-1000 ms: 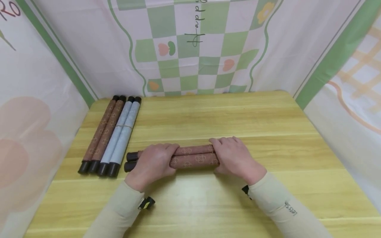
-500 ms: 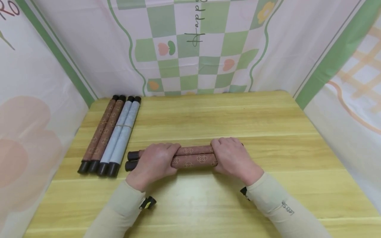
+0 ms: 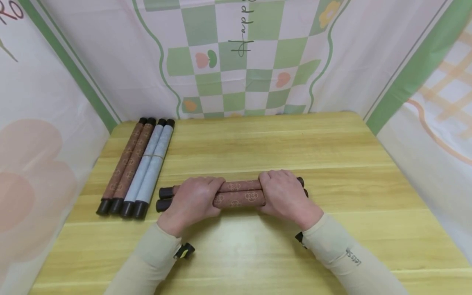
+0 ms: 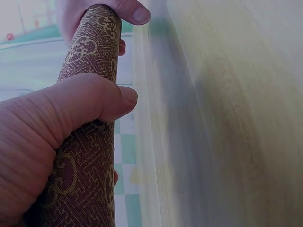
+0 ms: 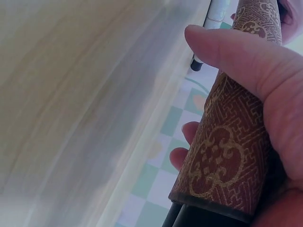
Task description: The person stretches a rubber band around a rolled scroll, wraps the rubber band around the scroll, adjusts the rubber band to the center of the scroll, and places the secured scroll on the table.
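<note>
Two brown scrolls with a gold pattern and black end knobs lie side by side, left to right, in front of the person in the head view. My left hand grips the pair near its left end, with the thumb on the near side. Toward the other end, my right hand holds them too. In the left wrist view the left thumb lies across the patterned scroll. Fingertips of the right hand curl round the far side of the scroll in the right wrist view.
On the left of the wooden table, two more brown scrolls lie beside two pale blue scrolls tied round the middle. A patterned cloth hangs behind the table's back edge, and more cloth hangs at both sides.
My right hand has slid slightly left along the scrolls, so their right black knobs now show. The scrolls and left hand have shifted a little to the right.
</note>
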### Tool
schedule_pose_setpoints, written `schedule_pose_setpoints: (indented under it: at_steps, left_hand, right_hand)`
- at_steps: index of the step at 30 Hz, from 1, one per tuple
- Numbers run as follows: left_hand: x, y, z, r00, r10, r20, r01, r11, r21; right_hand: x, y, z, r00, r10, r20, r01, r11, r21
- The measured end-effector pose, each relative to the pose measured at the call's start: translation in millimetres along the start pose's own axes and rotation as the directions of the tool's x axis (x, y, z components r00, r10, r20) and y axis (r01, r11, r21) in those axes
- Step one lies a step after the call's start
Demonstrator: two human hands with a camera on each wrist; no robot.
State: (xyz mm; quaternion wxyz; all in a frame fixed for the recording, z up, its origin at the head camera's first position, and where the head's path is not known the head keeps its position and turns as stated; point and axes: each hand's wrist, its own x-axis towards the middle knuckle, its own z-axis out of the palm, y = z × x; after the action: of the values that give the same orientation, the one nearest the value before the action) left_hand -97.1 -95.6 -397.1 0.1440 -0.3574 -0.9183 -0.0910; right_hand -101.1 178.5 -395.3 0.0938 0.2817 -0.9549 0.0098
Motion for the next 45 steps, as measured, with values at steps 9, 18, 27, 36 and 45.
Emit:
schedule_pose_setpoints:
  at_steps: [9,18,27,36,45]
  left_hand:
    - [-0.6,1.5,-0.5,1.000,0.000,-0.003,0.000,1.000,0.005]
    - [-1.4,2.5,-0.8,1.000,-0.008,0.003,0.008,1.000,-0.008]
    - [-0.8,6.0,1.5,1.000,0.003,-0.013,-0.003,1.000,-0.001]
    - [-0.5,8.3,5.2,0.999,0.017,-0.040,-0.016,1.000,0.011]
    - [-0.3,9.8,5.3,0.999,0.017,-0.038,-0.016,1.000,0.016]
  right_hand:
    - [1.3,-3.4,-0.6,1.000,-0.016,0.019,0.016,1.000,-0.001]
    - [1.9,-4.9,-0.7,0.999,-0.008,0.039,0.008,1.000,0.011]
    - [2.7,-10.8,3.6,0.999,-0.029,-0.013,0.029,0.999,0.021]
    - [3.6,-19.3,5.7,1.000,-0.017,-0.019,0.017,1.000,0.004]
    - [5.2,-24.8,4.9,1.000,-0.007,0.012,0.008,1.000,-0.009]
